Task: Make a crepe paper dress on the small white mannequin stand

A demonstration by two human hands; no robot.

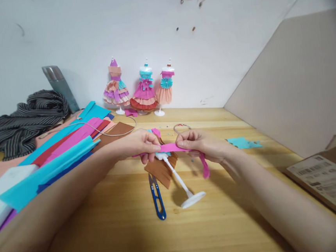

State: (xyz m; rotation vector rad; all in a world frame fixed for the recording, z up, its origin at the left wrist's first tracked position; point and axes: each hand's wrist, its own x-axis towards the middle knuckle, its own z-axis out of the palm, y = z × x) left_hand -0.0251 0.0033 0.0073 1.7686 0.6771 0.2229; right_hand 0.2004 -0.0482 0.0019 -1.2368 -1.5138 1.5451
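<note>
A strip of bright pink crepe paper [168, 147] is stretched level between my two hands. My left hand [143, 144] pinches it near the left end, and my right hand [197, 143] pinches it further right, with the loose end dangling below. Beneath the strip a small dress-form stand lies tilted, its white stem and round base [193, 199] pointing toward me; the strip and my hands hide much of its upper part. Brown crepe paper [160, 173] lies under it. Blue thread snips [157, 199] rest on the table just in front.
Three small dress forms in paper dresses [142, 87] stand against the wall. Coloured crepe sheets [69, 138] and a striped cloth [31, 114] pile up at left, near a bottle [61, 86]. A turquoise scrap [245, 142] and a cardboard box [325, 179] lie right.
</note>
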